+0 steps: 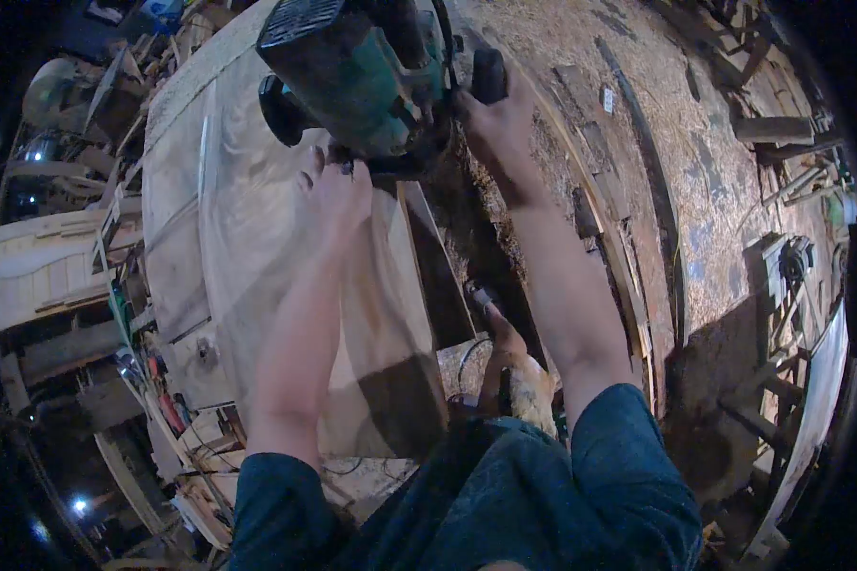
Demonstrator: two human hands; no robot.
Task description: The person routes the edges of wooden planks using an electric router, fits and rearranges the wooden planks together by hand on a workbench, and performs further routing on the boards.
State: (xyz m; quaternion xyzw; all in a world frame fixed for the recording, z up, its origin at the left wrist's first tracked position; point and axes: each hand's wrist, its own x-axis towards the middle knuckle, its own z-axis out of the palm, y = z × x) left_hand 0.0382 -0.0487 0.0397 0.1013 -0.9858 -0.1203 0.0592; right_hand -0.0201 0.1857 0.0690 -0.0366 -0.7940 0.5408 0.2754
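Observation:
A green and black router (376, 90) stands at the far end of a pale wooden panel (257, 247). My right hand (503, 124) is wrapped round its black side knob. At the near edge of the router's base, my left hand (341, 188) grips low down with bent fingers; part of these fingers is hidden by the tool. The other side knob (281, 109) sticks out to the left, with no hand on it. A black power cord (445, 38) rises from the top of the router.
To the right lies a work surface (695, 162) strewn with sawdust, with long wood strips (652, 171) along it. Stacked boards (48, 266) and scrap wood fill the left side. Below the panel's edge a foot (490, 309) shows near the floor.

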